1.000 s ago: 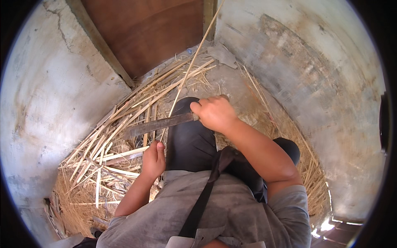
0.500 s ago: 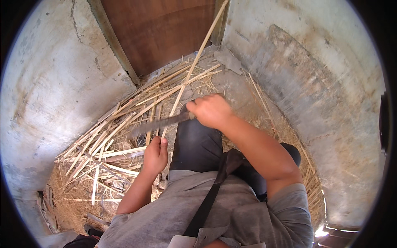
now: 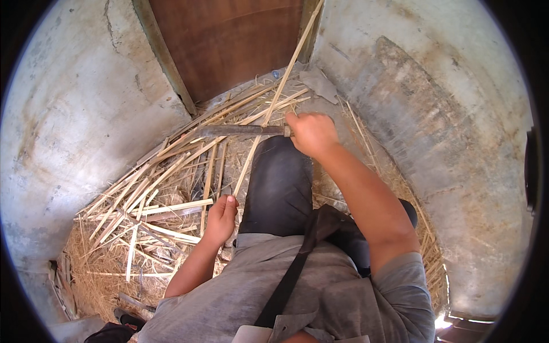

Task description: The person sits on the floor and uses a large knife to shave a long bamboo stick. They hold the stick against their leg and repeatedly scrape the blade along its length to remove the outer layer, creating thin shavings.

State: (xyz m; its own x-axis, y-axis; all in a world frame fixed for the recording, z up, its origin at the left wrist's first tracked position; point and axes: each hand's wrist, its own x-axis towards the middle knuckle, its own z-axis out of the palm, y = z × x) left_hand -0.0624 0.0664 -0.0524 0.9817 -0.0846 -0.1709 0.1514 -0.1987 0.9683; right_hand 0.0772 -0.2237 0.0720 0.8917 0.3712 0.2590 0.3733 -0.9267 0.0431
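Note:
My left hand [image 3: 222,218] is closed around the near end of a long pale split-bamboo strip [image 3: 247,167], thumb on top. The strip slants away past my knee, its far end up by the door frame. In my right hand [image 3: 313,132] is the handle of a long-bladed machete [image 3: 243,130]. Its dark blade points left and lies across the strip, just beyond my raised knee [image 3: 274,177]. The fingers of the right hand are wrapped round the grip.
Many loose bamboo strips [image 3: 171,166] lie heaped on the left, over straw-like shavings [image 3: 103,283]. A brown door [image 3: 229,46] stands ahead, with worn plaster walls [image 3: 86,126] on both sides. A flat grey slab [image 3: 319,84] lies by the right door post.
The machete has moved away from my left hand, farther up the strip toward the door, and its blurred blade now shows sharply. My left hand keeps its hold, nearly in place.

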